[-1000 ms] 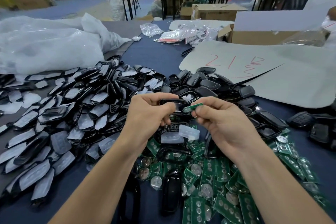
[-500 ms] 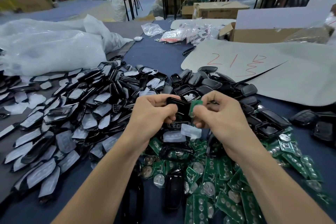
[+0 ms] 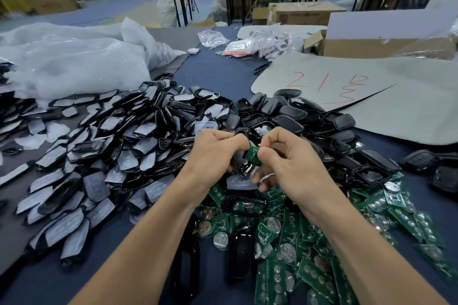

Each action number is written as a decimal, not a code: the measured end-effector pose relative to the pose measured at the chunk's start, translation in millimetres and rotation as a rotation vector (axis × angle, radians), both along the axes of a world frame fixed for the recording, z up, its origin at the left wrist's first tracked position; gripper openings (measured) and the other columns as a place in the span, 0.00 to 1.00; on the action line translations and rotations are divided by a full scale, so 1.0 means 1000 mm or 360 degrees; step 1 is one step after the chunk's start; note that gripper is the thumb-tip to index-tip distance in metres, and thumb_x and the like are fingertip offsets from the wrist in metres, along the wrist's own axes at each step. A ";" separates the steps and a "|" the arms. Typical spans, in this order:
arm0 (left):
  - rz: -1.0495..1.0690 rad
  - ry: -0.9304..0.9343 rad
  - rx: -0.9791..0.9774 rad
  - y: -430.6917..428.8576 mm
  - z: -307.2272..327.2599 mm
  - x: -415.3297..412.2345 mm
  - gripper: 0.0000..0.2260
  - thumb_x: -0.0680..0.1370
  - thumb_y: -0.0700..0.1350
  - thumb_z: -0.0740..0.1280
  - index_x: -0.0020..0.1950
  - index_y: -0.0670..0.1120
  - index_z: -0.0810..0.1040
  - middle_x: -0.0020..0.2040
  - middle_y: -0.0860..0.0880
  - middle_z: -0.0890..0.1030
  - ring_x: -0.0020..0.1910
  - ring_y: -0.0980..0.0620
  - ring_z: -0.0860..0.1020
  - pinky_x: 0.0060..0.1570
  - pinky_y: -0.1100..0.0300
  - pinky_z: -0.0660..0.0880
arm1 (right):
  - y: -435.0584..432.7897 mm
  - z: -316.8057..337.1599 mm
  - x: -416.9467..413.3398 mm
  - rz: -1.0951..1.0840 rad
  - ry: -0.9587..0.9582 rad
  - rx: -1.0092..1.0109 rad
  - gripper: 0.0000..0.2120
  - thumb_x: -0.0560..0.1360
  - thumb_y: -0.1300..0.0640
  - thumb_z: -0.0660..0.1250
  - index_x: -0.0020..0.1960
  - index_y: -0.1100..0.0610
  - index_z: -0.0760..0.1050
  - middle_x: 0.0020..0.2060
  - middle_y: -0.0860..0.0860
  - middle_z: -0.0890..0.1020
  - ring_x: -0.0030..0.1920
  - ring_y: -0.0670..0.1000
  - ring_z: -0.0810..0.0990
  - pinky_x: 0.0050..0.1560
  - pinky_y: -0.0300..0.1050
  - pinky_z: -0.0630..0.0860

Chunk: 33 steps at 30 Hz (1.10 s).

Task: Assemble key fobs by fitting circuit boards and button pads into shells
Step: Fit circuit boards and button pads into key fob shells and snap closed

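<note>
Above the middle of the table my left hand (image 3: 213, 153) grips a black key fob shell (image 3: 241, 163), mostly hidden behind its curled fingers. My right hand (image 3: 285, 163) pinches a small green circuit board (image 3: 252, 153) between thumb and forefinger, right against the shell. A clear button pad (image 3: 239, 182) lies just under my hands. Loose green circuit boards (image 3: 309, 242) are heaped below and to the right. Black shells (image 3: 292, 119) are piled behind my hands.
A big heap of film-covered black shell halves (image 3: 104, 156) fills the left. A grey sheet with red marks (image 3: 371, 96) lies at the right, cardboard boxes (image 3: 386, 44) behind it. White plastic bags (image 3: 69, 57) sit at the back left.
My hands have drawn closer together. The circuit board has tipped from lying flat to nearly upright against the shell in my left hand.
</note>
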<state>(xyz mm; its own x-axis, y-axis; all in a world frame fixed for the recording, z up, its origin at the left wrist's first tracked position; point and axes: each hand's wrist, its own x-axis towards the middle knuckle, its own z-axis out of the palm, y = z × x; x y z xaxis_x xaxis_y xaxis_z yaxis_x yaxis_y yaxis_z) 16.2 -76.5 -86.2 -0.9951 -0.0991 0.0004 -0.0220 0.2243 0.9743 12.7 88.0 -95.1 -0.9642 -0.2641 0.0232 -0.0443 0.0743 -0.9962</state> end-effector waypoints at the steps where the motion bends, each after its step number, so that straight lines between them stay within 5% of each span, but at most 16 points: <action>1: -0.0005 0.0012 -0.0007 0.001 0.000 0.000 0.19 0.68 0.49 0.69 0.41 0.31 0.81 0.30 0.44 0.74 0.28 0.49 0.69 0.27 0.63 0.67 | 0.000 0.000 0.000 -0.0003 -0.0031 -0.0035 0.09 0.81 0.66 0.65 0.43 0.57 0.73 0.34 0.51 0.81 0.31 0.59 0.84 0.31 0.47 0.80; 6: -0.0275 -0.0028 0.0175 -0.002 0.004 0.002 0.12 0.74 0.50 0.70 0.52 0.49 0.88 0.36 0.47 0.83 0.33 0.52 0.77 0.31 0.64 0.73 | -0.003 -0.003 -0.001 -0.0191 -0.0064 -0.0218 0.05 0.81 0.67 0.67 0.46 0.62 0.75 0.29 0.56 0.83 0.28 0.59 0.84 0.30 0.46 0.81; 12: -0.0360 0.0036 0.0056 -0.006 -0.001 0.001 0.15 0.78 0.32 0.71 0.57 0.49 0.87 0.50 0.45 0.88 0.47 0.53 0.85 0.45 0.65 0.79 | 0.000 -0.003 -0.005 -0.0375 -0.0141 -0.0344 0.03 0.79 0.65 0.71 0.47 0.64 0.78 0.30 0.56 0.83 0.26 0.54 0.81 0.27 0.42 0.78; 16: -0.0157 0.0020 0.0170 -0.009 -0.001 -0.002 0.13 0.80 0.33 0.69 0.58 0.47 0.86 0.45 0.50 0.88 0.41 0.52 0.84 0.41 0.64 0.80 | 0.006 -0.001 -0.009 -0.0489 -0.0003 -0.0279 0.05 0.73 0.64 0.78 0.40 0.60 0.82 0.29 0.56 0.83 0.23 0.49 0.74 0.23 0.37 0.69; 19: -0.0142 0.0007 0.0210 -0.011 0.001 -0.002 0.10 0.81 0.34 0.69 0.57 0.44 0.87 0.41 0.51 0.86 0.37 0.52 0.83 0.40 0.62 0.81 | 0.010 0.005 -0.011 -0.0477 -0.0015 -0.0436 0.06 0.71 0.66 0.78 0.38 0.58 0.85 0.31 0.55 0.84 0.29 0.50 0.80 0.32 0.38 0.78; 23: -0.0107 -0.0028 0.0227 -0.010 0.002 -0.002 0.08 0.82 0.35 0.68 0.54 0.44 0.87 0.45 0.45 0.89 0.43 0.48 0.87 0.42 0.61 0.83 | 0.011 0.005 -0.014 -0.0470 -0.0135 -0.0668 0.02 0.72 0.66 0.77 0.44 0.60 0.86 0.39 0.56 0.87 0.36 0.51 0.84 0.41 0.39 0.82; 26: -0.0128 -0.0051 0.0253 -0.011 0.001 -0.003 0.09 0.83 0.34 0.67 0.55 0.43 0.86 0.47 0.44 0.89 0.46 0.47 0.88 0.44 0.61 0.83 | 0.011 0.004 -0.014 -0.0540 -0.0120 -0.0689 0.13 0.69 0.68 0.78 0.53 0.60 0.85 0.43 0.54 0.88 0.39 0.50 0.86 0.41 0.38 0.82; 29: -0.0180 -0.0066 0.0221 -0.010 0.002 -0.003 0.12 0.83 0.33 0.66 0.56 0.46 0.86 0.49 0.47 0.89 0.48 0.49 0.88 0.46 0.62 0.83 | 0.012 0.007 -0.014 -0.0556 -0.0093 -0.0690 0.13 0.62 0.61 0.81 0.46 0.60 0.86 0.37 0.56 0.87 0.34 0.51 0.86 0.38 0.38 0.82; 33: -0.0237 -0.0082 0.0172 -0.010 0.002 -0.004 0.11 0.82 0.33 0.67 0.58 0.45 0.86 0.48 0.47 0.89 0.46 0.50 0.88 0.44 0.63 0.82 | 0.011 0.003 -0.014 -0.0517 0.0127 -0.0378 0.06 0.67 0.65 0.81 0.40 0.58 0.86 0.31 0.55 0.85 0.28 0.50 0.82 0.31 0.38 0.78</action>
<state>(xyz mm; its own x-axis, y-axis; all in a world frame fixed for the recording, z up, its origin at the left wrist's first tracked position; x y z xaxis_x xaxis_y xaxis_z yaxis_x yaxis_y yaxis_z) 12.7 -86.8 -84.5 -0.9972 0.0524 -0.0534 -0.0466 0.1227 0.9913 -1.6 99.1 -91.6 -0.9893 0.0758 0.1250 -0.1344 -0.1348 -0.9817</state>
